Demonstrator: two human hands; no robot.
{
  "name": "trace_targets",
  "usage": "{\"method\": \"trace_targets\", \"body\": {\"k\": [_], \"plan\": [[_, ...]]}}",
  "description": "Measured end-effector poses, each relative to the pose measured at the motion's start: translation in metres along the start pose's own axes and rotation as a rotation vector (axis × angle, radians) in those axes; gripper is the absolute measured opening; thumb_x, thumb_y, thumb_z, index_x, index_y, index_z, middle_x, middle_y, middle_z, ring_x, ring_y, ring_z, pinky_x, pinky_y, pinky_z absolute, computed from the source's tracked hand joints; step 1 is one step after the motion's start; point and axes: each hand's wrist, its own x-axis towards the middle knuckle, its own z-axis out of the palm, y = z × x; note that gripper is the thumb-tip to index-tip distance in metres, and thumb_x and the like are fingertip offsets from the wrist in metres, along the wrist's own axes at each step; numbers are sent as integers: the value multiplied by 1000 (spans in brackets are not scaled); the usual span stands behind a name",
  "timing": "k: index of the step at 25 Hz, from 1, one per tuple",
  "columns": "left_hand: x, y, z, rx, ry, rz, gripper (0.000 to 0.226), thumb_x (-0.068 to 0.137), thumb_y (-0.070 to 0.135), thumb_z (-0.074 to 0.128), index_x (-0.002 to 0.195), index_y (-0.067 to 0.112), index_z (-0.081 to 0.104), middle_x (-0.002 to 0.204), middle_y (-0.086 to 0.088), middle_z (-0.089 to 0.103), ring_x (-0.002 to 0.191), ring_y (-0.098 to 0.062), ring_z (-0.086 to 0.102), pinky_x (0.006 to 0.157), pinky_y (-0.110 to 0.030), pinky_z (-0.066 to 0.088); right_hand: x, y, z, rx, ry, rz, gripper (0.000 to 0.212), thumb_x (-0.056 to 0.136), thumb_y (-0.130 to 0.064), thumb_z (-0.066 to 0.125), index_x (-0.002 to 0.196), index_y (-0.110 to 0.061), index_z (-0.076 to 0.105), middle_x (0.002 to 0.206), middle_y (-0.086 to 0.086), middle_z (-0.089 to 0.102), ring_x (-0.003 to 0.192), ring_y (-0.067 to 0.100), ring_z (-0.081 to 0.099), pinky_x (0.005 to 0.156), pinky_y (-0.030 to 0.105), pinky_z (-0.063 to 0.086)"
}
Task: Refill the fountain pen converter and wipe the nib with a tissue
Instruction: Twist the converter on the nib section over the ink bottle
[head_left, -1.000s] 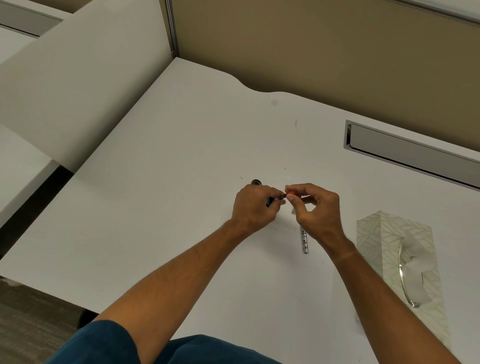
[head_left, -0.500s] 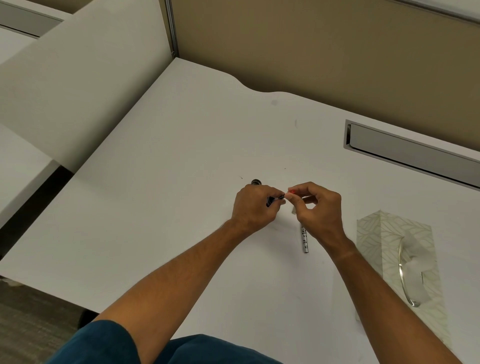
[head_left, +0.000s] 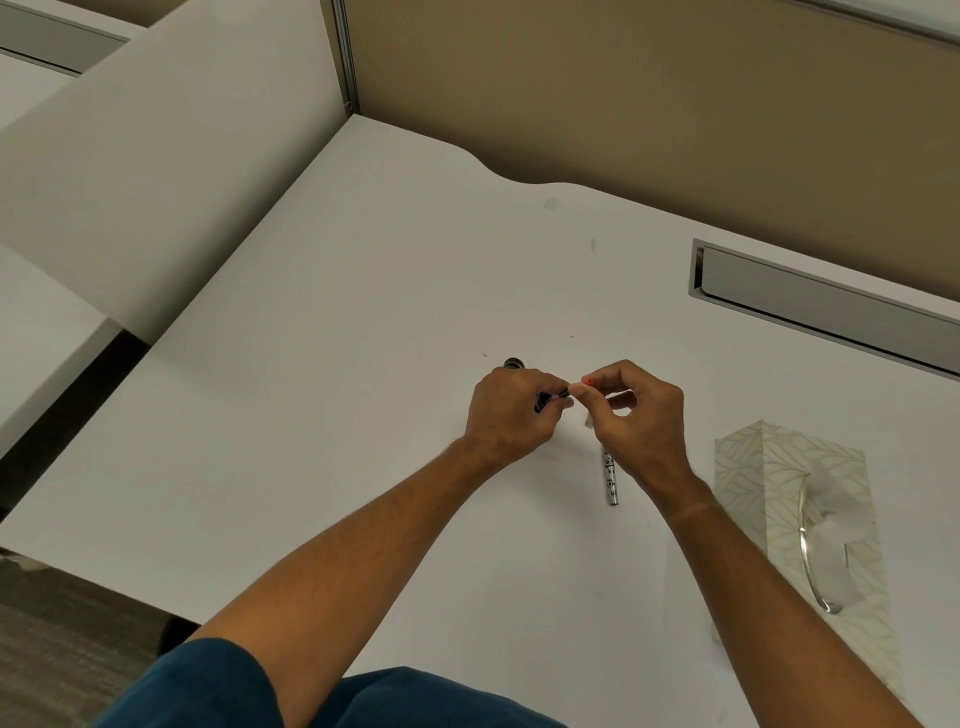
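Little is changing since the earlier frames — both hands are staying together above the white desk (head_left: 322, 395), the right one only shifting its fingertips slightly. The left hand (head_left: 511, 410) is curling round a dark pen section (head_left: 545, 400), its metal end (head_left: 513, 364) poking out beyond the knuckles. The right hand (head_left: 636, 415) is pinching a small piece with a red tip (head_left: 588, 381) between thumb and forefinger, right at the section's near end; whether the two parts are touching I cannot tell. Just beside the right wrist, a silver patterned pen barrel (head_left: 610, 475) is lying flat on the desk — partly hidden by that hand. Further right of the barrel, a leaf-patterned tissue box (head_left: 769, 467) is sitting with a tissue (head_left: 826, 499) showing at its slot.
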Motion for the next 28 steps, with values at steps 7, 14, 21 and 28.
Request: {"method": "trace_targets", "body": {"k": [7, 14, 21, 28], "plan": [[-1, 1, 0, 7, 15, 9, 16, 83, 19, 73, 97, 13, 78, 92, -5, 78, 80, -23, 72, 72, -40, 59, 1, -1, 0, 0, -3, -48, 9, 84, -8, 74, 93, -8, 76, 87, 3, 76, 74, 16, 71, 66, 19, 56], [0, 2, -2, 1, 0, 7, 15, 84, 19, 71, 97, 16, 78, 92, -3, 78, 80, -21, 71, 71, -37, 57, 1, -2, 0, 6, -21, -58, 17, 83, -6, 75, 100, -8, 75, 90, 2, 75, 78, 11, 71, 66, 18, 57], [0, 1, -2, 8, 7, -1, 14, 84, 19, 72, 96, 15, 78, 91, -3, 78, 78, -22, 71, 70, -37, 57, 2, -3, 1, -37, 18, -100, 8, 82, -4, 74, 90, -6, 77, 83, 4, 76, 73, 8, 68, 69, 13, 54], [1, 1, -2, 9, 2, -5, 14, 84, 20, 72, 96, 15, 78, 89, -3, 78, 77, -22, 71, 70, -40, 57, 1, -4, 3, -59, 51, -98, 7, 81, -4, 77, 88, -5, 77, 81, 2, 75, 74, 6, 67, 70, 7, 51]]}}
